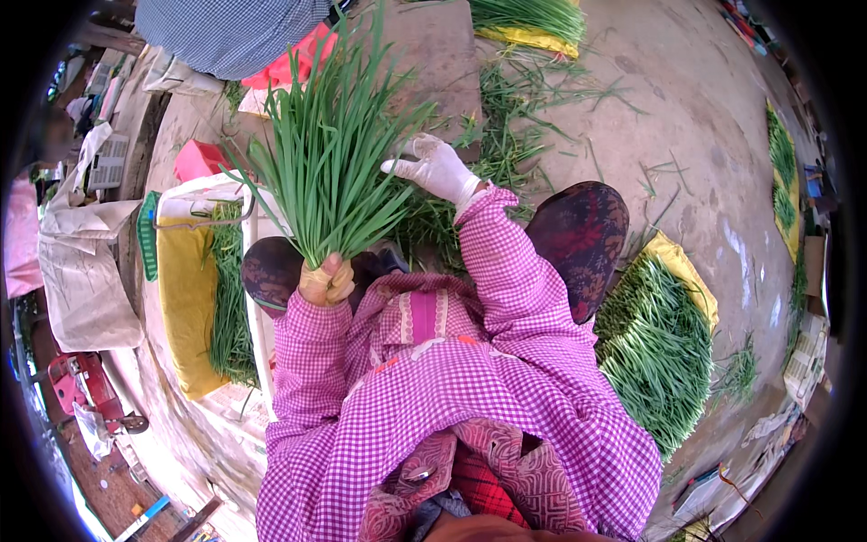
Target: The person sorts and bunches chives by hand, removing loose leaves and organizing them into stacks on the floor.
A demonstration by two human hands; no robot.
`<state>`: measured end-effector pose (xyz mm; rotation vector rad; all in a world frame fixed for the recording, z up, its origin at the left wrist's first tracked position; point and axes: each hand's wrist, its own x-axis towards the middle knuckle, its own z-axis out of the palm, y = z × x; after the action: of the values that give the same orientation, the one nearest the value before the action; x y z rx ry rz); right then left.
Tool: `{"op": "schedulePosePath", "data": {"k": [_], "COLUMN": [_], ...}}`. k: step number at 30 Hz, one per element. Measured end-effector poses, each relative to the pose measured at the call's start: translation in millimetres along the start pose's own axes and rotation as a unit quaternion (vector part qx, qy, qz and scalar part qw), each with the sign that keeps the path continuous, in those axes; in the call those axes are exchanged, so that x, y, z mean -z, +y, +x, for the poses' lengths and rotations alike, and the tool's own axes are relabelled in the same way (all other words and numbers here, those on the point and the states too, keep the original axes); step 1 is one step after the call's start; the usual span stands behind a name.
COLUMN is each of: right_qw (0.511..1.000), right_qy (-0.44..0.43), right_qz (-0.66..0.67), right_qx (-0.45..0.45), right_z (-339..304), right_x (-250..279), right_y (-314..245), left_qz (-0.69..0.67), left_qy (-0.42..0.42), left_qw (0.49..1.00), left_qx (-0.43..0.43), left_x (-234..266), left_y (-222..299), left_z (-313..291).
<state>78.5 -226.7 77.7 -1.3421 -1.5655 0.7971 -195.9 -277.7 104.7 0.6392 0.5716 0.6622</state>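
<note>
My left hand (pixel 327 282), in a yellowish glove with the thumb tip bare, is closed around the base of a bunch of garlic chives (pixel 330 158). The long flat green leaves fan upward and away from me. Beside the bunch, on its right, my right hand (pixel 433 169) in a white glove has its fingers apart and holds nothing. Its fingertips are close to the outer leaves; whether they touch cannot be made out. Loose leaves and trimmings (pixel 506 135) lie on the ground beyond and beneath my hands.
At my left stands a white crate (pixel 262 307) with yellow sheeting (pixel 187 307) and chives inside. A pile of chives (pixel 655 352) on yellow wrap sits by my right knee. More chives (pixel 528 20) lie at the far side. Someone in checked cloth (pixel 230 32) is at the far left.
</note>
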Motion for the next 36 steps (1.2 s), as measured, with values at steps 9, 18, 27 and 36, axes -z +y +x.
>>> {"op": "schedulePosePath", "data": {"k": [9, 18, 27, 36], "right_qw": [0.969, 0.802, 0.958, 0.969], "right_qy": [0.102, 0.429, 0.033, 0.113], "right_qz": [0.211, 0.403, 0.244, -0.206], "right_qx": [-0.072, -0.104, -0.149, 0.074], "right_z": [0, 2, 4, 6], "right_x": [-19, 59, 31, -17], "right_y": [-4, 31, 23, 29], "left_qz": [0.001, -0.036, -0.01, 0.065], "left_qy": [0.006, 0.044, 0.09, 0.107], "left_qw": [1.0, 0.997, 0.993, 0.989], "left_qx": [-0.024, -0.047, -0.077, -0.085], "left_x": [10, 15, 22, 21], "left_y": [-1, 31, 62, 68], "left_z": [1, -18, -35, -44]}}
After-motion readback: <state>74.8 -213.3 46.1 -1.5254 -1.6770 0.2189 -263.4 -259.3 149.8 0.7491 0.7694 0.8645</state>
